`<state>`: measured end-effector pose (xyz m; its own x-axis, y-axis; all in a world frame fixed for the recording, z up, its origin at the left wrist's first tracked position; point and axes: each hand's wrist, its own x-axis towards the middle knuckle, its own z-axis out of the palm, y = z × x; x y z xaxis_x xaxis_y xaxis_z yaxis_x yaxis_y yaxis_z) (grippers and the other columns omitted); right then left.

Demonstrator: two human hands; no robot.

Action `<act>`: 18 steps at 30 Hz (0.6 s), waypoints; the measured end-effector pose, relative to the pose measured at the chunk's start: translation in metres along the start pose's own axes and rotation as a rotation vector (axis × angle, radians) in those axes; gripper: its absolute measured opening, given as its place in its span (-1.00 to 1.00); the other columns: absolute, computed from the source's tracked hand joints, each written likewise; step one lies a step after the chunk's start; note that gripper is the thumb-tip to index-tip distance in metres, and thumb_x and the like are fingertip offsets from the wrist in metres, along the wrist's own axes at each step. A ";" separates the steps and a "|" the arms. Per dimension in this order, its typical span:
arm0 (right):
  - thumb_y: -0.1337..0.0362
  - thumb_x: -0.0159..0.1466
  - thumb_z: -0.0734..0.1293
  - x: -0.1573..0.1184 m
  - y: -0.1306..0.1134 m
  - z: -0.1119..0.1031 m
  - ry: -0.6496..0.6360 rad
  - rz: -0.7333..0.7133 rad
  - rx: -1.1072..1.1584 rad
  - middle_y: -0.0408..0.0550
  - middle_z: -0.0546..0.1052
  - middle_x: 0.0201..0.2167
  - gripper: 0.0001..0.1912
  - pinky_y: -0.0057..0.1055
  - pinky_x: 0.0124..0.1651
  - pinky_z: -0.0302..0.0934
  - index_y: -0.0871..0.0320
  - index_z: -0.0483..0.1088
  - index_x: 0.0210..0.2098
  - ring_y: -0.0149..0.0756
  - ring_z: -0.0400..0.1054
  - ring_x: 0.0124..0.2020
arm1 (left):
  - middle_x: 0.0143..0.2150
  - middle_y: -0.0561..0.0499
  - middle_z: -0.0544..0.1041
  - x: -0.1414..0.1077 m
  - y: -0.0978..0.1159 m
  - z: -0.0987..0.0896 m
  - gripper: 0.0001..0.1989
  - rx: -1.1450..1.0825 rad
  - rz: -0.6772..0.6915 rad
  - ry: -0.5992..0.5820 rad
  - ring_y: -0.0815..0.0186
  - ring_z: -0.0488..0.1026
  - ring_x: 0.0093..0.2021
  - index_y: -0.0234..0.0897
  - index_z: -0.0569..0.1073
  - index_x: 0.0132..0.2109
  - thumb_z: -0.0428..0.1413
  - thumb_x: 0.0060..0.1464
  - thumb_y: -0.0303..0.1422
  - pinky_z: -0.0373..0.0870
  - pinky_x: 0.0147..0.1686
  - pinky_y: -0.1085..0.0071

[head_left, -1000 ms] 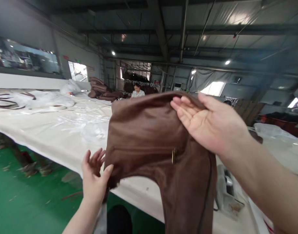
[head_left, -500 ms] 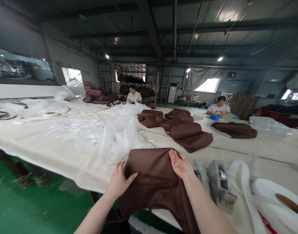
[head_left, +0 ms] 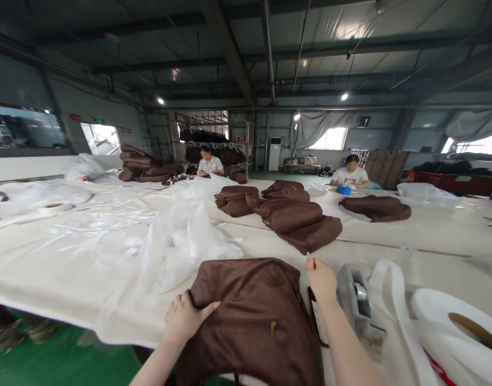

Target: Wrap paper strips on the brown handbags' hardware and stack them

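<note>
A brown leather bag (head_left: 246, 300) lies in front of me at the table's near edge, its front hanging toward me. A brass zipper pull (head_left: 273, 328) shows on its face. My left hand (head_left: 185, 316) holds the bag's left side, thumb on top and fingers at the edge. Just off the bag's upper right corner, my right hand (head_left: 321, 276) is closed with its fingertips pinched together. Whether anything small is between them I cannot make out. A dark phone-like object (head_left: 318, 316) lies partly hidden under my right forearm.
A grey tape dispenser (head_left: 354, 295) and a wide white roll (head_left: 457, 316) stand at the right. Crumpled clear plastic (head_left: 181, 241) lies beyond the bag at left. Several brown bags (head_left: 290, 214) lie farther off. Two people (head_left: 209, 162) sit across the table (head_left: 89, 284).
My right hand has left the bag's top edge and moved right, its open fingers now pinched. The bag has turned to show its zipper pull. My left hand still holds its side.
</note>
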<state>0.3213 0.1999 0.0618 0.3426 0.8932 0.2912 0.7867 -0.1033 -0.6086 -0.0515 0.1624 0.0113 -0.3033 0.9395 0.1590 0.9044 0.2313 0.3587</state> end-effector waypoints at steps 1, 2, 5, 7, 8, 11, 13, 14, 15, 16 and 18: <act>0.20 0.33 0.17 0.005 0.008 0.000 -0.015 0.009 -0.085 0.18 0.57 -0.39 -0.67 -0.31 -0.31 0.28 0.19 0.45 -0.44 -0.12 0.50 -0.33 | -0.07 -0.41 0.48 0.001 0.001 0.001 -0.08 -0.042 -0.003 -0.031 -0.16 0.42 0.03 -0.52 0.30 0.03 0.07 -0.22 0.24 0.32 -0.04 0.15; 0.27 0.29 0.23 0.008 0.014 0.002 -0.052 0.028 -0.149 0.19 0.57 -0.37 -0.76 -0.29 -0.26 0.27 0.21 0.46 -0.43 -0.09 0.49 -0.28 | -0.09 -0.38 0.50 0.003 0.002 0.001 -0.12 -0.096 -0.002 -0.063 -0.12 0.46 0.00 -0.49 0.31 0.02 0.08 -0.20 0.23 0.34 -0.08 0.18; 0.37 0.24 0.32 0.009 0.023 0.016 -0.180 0.064 -0.289 0.14 0.57 -0.39 -0.86 -0.28 -0.19 0.29 0.27 0.46 -0.44 -0.15 0.49 -0.26 | -0.15 -0.31 0.55 0.013 0.006 0.000 -0.18 -0.209 -0.016 -0.119 -0.05 0.52 -0.09 -0.43 0.29 0.04 0.13 -0.17 0.17 0.39 -0.19 0.25; 0.28 0.29 0.32 0.006 0.021 0.025 -0.222 0.066 -0.352 0.03 0.56 -0.36 -0.82 -0.26 -0.14 0.32 0.27 0.46 -0.38 -0.25 0.47 -0.26 | -0.14 -0.32 0.56 0.024 0.010 -0.004 -0.18 -0.200 -0.009 -0.105 -0.06 0.53 -0.10 -0.42 0.29 0.05 0.17 -0.19 0.15 0.40 -0.20 0.24; 0.24 0.30 0.32 0.005 0.020 0.027 -0.230 0.059 -0.371 0.00 0.55 -0.34 -0.80 -0.25 -0.12 0.32 0.27 0.45 -0.35 -0.28 0.46 -0.26 | -0.13 -0.33 0.56 0.030 0.012 -0.007 -0.18 -0.180 0.002 -0.094 -0.07 0.53 -0.10 -0.42 0.30 0.05 0.18 -0.20 0.15 0.39 -0.20 0.23; 0.34 0.31 0.27 0.003 0.016 0.017 -0.208 0.027 -0.379 0.14 0.56 -0.33 -0.80 -0.25 -0.13 0.29 0.30 0.47 -0.36 -0.20 0.46 -0.25 | -0.12 -0.33 0.55 0.046 0.021 -0.016 -0.16 -0.121 0.018 -0.108 -0.09 0.52 -0.10 -0.40 0.30 0.07 0.18 -0.20 0.16 0.38 -0.18 0.20; 0.38 0.32 0.18 -0.002 0.013 0.003 -0.152 0.015 -0.374 0.28 0.55 -0.25 -0.74 -0.23 -0.14 0.25 0.33 0.50 -0.29 -0.11 0.45 -0.21 | -0.10 -0.35 0.53 0.047 0.027 -0.022 -0.15 -0.092 0.007 -0.109 -0.11 0.49 -0.06 -0.44 0.30 0.07 0.20 -0.21 0.15 0.37 -0.12 0.17; 0.35 0.33 0.14 -0.008 0.012 -0.005 -0.112 0.015 -0.350 0.29 0.54 -0.21 -0.70 -0.23 -0.14 0.24 0.32 0.49 -0.21 -0.09 0.44 -0.19 | -0.06 -0.38 0.50 0.042 0.030 -0.024 -0.15 -0.084 0.014 -0.070 -0.13 0.45 -0.01 -0.47 0.30 0.08 0.21 -0.20 0.11 0.35 -0.06 0.14; 0.28 0.35 0.12 -0.017 0.009 -0.011 -0.071 0.021 -0.279 0.25 0.54 -0.19 -0.67 -0.24 -0.14 0.24 0.29 0.46 -0.12 -0.10 0.43 -0.20 | -0.01 -0.41 0.46 0.034 0.034 -0.027 -0.16 -0.090 0.042 -0.006 -0.14 0.40 0.06 -0.51 0.28 0.10 0.22 -0.16 0.06 0.31 0.01 0.11; 0.21 0.36 0.11 -0.029 0.006 -0.016 -0.048 0.033 -0.147 0.17 0.55 -0.24 -0.64 -0.26 -0.18 0.25 0.25 0.44 -0.07 -0.14 0.43 -0.24 | 0.05 -0.43 0.40 0.023 0.038 -0.029 -0.19 -0.118 0.090 0.071 -0.14 0.34 0.13 -0.54 0.25 0.14 0.22 -0.11 -0.01 0.26 0.08 0.09; 0.06 0.29 0.22 -0.063 -0.004 -0.019 -0.102 0.090 0.376 -0.01 0.51 -0.46 -0.63 -0.34 -0.31 0.26 0.21 0.43 -0.11 -0.23 0.39 -0.43 | 0.13 -0.36 0.35 -0.008 0.050 -0.032 -0.33 -0.276 0.251 0.157 -0.04 0.26 0.20 -0.47 0.23 0.19 0.15 0.03 -0.14 0.18 0.17 0.11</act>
<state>0.3064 0.1363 0.0600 0.3342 0.9286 0.1611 0.5065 -0.0328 -0.8616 -0.0136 0.1583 0.0569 -0.1450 0.9032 0.4040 0.8479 -0.0970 0.5212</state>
